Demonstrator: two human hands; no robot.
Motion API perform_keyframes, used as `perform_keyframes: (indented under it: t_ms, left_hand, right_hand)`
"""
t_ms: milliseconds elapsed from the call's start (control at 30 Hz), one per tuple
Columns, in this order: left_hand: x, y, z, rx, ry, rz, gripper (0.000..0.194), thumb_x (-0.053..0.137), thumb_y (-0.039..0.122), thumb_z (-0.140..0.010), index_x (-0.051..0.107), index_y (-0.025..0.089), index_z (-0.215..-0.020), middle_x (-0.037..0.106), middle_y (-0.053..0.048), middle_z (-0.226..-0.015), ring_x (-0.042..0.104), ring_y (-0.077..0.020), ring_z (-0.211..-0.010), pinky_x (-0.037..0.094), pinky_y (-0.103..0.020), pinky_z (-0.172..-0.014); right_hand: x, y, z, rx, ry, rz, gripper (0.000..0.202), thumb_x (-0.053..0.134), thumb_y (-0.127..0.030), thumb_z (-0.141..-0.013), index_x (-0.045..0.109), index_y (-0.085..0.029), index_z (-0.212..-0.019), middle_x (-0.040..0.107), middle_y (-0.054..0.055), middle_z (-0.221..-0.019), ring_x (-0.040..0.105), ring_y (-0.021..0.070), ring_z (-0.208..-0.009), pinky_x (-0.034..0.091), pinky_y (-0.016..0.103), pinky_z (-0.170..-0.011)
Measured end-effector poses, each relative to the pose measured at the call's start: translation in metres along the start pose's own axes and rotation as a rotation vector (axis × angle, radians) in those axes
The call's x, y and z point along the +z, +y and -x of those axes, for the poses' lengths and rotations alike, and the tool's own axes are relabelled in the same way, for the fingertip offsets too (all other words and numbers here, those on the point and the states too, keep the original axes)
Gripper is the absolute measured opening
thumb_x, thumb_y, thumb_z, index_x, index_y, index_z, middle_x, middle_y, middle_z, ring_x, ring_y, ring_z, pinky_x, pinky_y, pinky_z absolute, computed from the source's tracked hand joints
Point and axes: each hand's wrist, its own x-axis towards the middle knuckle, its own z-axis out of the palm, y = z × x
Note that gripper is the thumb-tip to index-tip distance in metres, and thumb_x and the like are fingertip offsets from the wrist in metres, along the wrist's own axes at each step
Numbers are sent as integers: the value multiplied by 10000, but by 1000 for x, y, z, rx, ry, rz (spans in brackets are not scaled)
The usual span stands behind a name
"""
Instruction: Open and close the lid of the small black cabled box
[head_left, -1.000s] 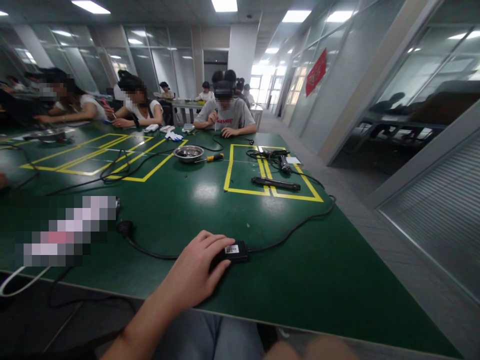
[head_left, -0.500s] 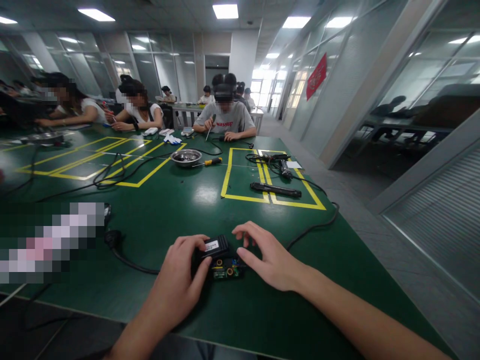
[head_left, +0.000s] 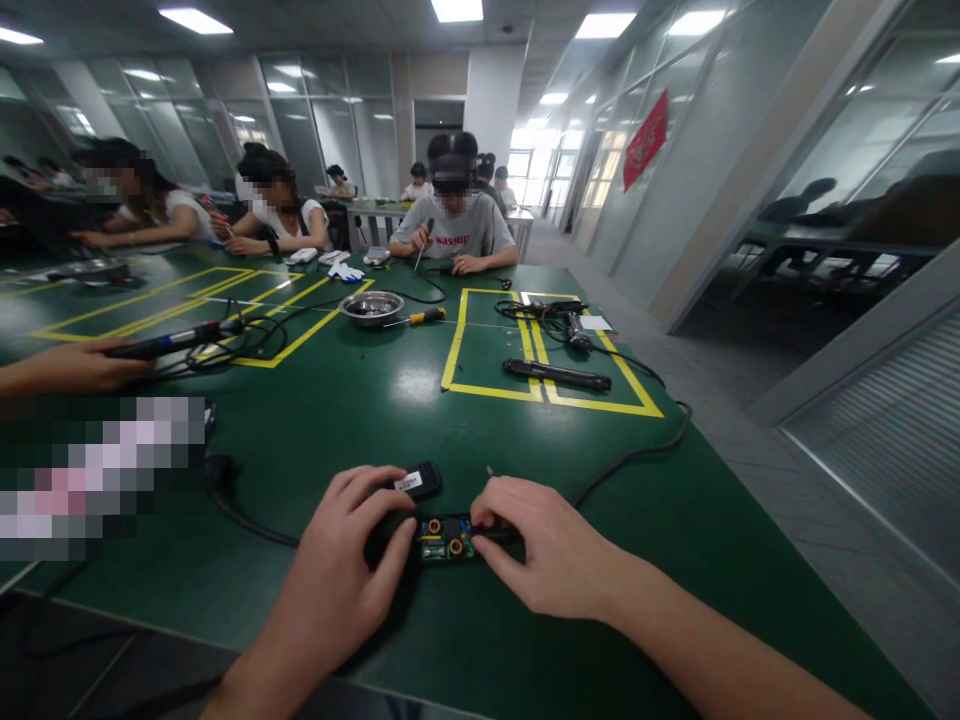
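Observation:
A small circuit board (head_left: 445,539) with copper coils lies on the green table between my hands. My left hand (head_left: 349,555) curls at its left end, thumb and index fingertips close together around that end. Another fingertip of this hand reaches the labelled black cover (head_left: 422,480), which lies just beyond the board. With thumb and fingers pinched, my right hand (head_left: 536,545) holds the board's right end, where a dark lead meets it. The fingers hide the exact contact on both sides.
At the left, another person's hand (head_left: 82,368) holds a dark, cabled tool (head_left: 176,340). Farther back are a metal bowl (head_left: 371,308) and a yellow-black screwdriver (head_left: 420,317). A long black piece (head_left: 556,375) lies inside yellow tape, and a black cable (head_left: 637,455) curves along the right.
My left hand has let the black cover down beyond the board and moved its thumb and index to the board's left end. My right hand has closed in on the right end.

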Motion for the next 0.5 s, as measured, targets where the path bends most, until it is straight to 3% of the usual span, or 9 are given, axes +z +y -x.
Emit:
perform_keyframes:
  t_ms: [167, 500]
  left_hand:
    - [-6, 12, 1, 55, -121, 28, 167, 607, 164, -1055, 730, 253, -987, 800, -46, -950, 726, -270, -902, 597, -371, -773]
    - [-2, 14, 5, 85, -138, -52, 169, 573, 186, -1091, 693, 259, -998, 782, -19, -903, 754, -229, -763, 532, -316, -678]
  right_hand:
    - [-4, -1, 0, 9, -14, 15, 184, 739, -91, -979, 634, -242, -972, 717, 17, -920, 668, 201, -785, 559, 334, -772]
    - [-4, 0, 5, 5, 19, 34, 142, 727, -134, -986, 631, -239, -993, 710, 29, -930, 680, 217, -804, 525, 341, -731]
